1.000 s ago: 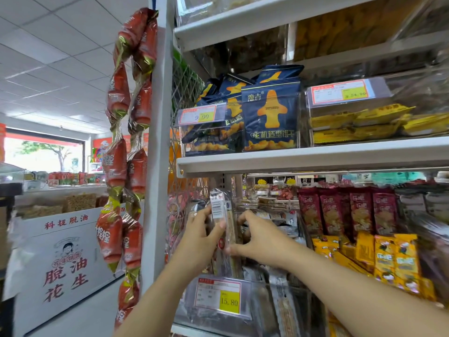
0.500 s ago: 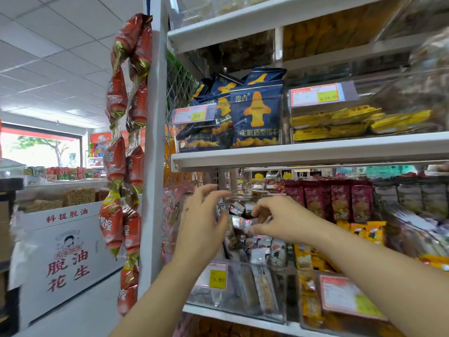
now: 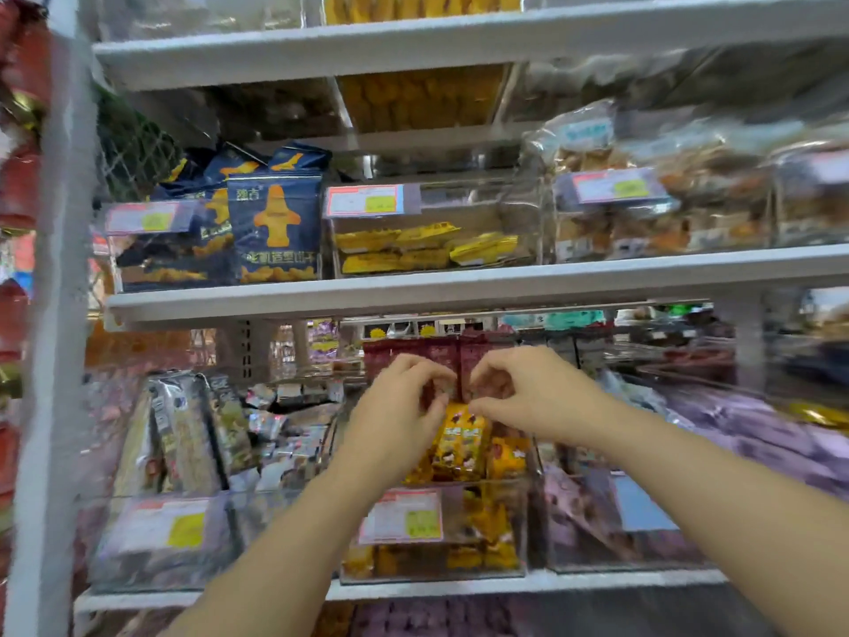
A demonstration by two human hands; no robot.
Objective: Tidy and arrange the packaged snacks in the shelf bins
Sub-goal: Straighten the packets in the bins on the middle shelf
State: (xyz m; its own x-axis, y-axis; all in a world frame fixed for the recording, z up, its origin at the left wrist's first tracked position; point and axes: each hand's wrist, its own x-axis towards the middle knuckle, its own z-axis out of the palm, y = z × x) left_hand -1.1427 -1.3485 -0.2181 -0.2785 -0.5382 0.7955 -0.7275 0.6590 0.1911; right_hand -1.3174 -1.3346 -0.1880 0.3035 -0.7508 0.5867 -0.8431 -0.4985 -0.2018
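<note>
My left hand and my right hand are side by side over the middle clear bin on the lower shelf. That bin holds dark red packets standing at the back and yellow packets in front. With curled fingers, each hand pinches the lower edge of a red packet, the left hand one packet and the right hand the packet next to it. The view is blurred, so the grip is hard to read in detail.
The left bin holds long clear-wrapped bars and small loose packets. A purple-packet bin stands to the right. On the shelf above are navy bags, yellow packets and bagged pastries. A white upright bounds the left side.
The view has swung right. Both hands left the left bin with the long bars and now reach into the middle bin at the red packets.
</note>
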